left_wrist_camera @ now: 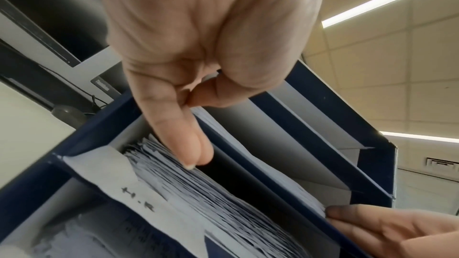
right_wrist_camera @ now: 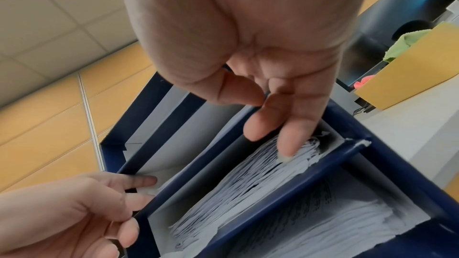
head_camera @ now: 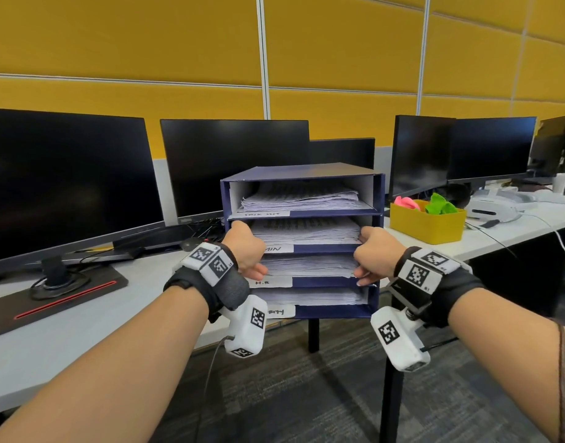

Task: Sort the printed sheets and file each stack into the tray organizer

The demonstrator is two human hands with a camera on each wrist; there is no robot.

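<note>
A navy tray organizer [head_camera: 302, 170] stands at the desk's edge, and each of its shelves holds a stack of printed sheets. My left hand [head_camera: 247, 251] is at the left end of the second shelf's stack [head_camera: 306, 230] and my right hand [head_camera: 373, 254] is at its right end. In the left wrist view the left hand [left_wrist_camera: 191, 103] pinches the sheets' corner between thumb and fingers. Its fingers reach down over the stack [left_wrist_camera: 223, 213] behind the H.R label [left_wrist_camera: 139, 197]. In the right wrist view the right hand [right_wrist_camera: 263, 101] pinches the opposite edge in the same way.
Dark monitors [head_camera: 66, 187] line the back of the white desk [head_camera: 50, 346]. A black stand base with a red stripe [head_camera: 57, 298] lies at the left. A yellow box [head_camera: 426, 223] with pink and green cloths and a white headset [head_camera: 492, 211] sit to the right.
</note>
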